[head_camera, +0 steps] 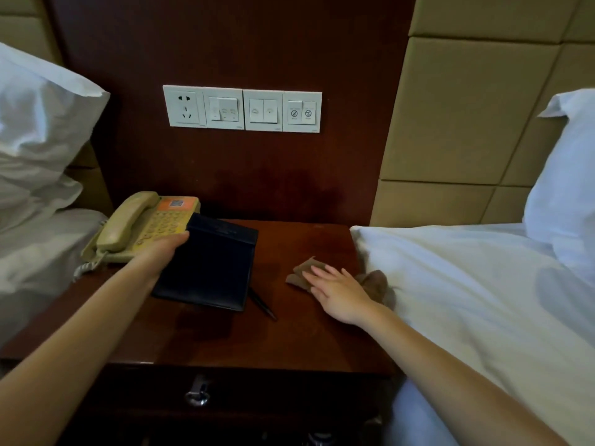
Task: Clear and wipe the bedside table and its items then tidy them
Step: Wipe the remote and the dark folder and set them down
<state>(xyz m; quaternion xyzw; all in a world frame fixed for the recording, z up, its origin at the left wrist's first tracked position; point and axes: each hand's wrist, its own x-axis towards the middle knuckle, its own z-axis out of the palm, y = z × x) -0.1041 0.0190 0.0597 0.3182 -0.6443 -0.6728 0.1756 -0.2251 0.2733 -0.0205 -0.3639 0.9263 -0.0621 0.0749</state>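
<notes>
A dark wooden bedside table (289, 336) stands between two beds. My left hand (161, 252) grips the left edge of a black folder (209, 265), which is tilted up off the tabletop. A black pen (262, 304) lies under the folder's right corner. A beige telephone (141, 226) sits at the table's back left. My right hand (338, 289) lies flat, fingers straight, on a brown cloth (302, 273) at the table's right side. Part of the cloth bunches against the bedsheet behind my wrist.
White bedding (467, 284) borders the table on the right, and a pillow (38, 130) and sheet on the left. A socket and switch panel (241, 109) is on the wall above. A drawer handle (198, 391) shows below the table's front edge.
</notes>
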